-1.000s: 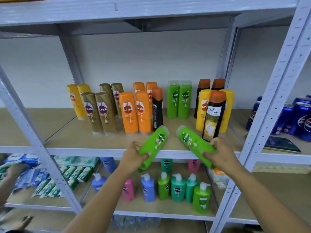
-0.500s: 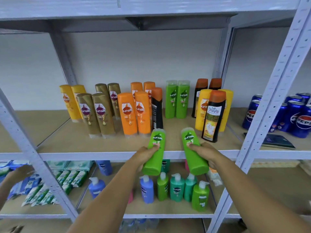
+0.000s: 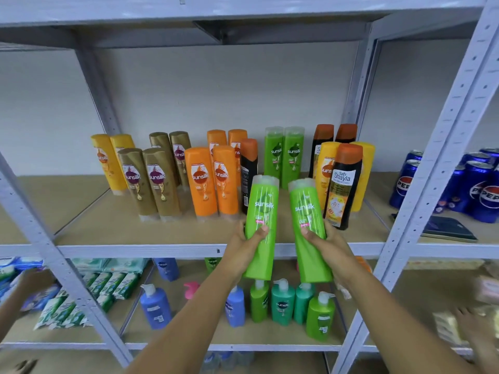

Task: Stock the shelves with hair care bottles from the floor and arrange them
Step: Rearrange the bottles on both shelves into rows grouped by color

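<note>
So right now I've got one green Sunsilk bottle in each hand, both upright with labels facing me, held just in front of the shelf edge (image 3: 162, 250). My left hand (image 3: 244, 248) is wrapped tight around the lower half of the left green bottle (image 3: 262, 225), thumb across the front, and my right hand (image 3: 328, 245) is clamped the same way on the right green bottle (image 3: 309, 228). Neither one is resting on the board; their bottoms hang below the shelf edge.

Why hold them like this? My guess is it's about matching the row: the two green bottles at the back (image 3: 283, 155) already stand side by side, labels forward, and the open patch of shelf directly in front of them is the obvious slot. That gap sits between the orange bottles (image 3: 213, 182) and the black Shayla bottle (image 3: 343, 184), so keeping my pair parallel and close together should let both slide in without knocking either neighbour. Gripping low leaves the tops free to go in first.

Versus a second ago: the bottles were tipped outward in a V, lying slanted over the shelf edge. Half a second ago they were nearly straight. Now they're properly vertical, raised higher against the row, and closer to that gap. The camera has also leaned in some.
</note>
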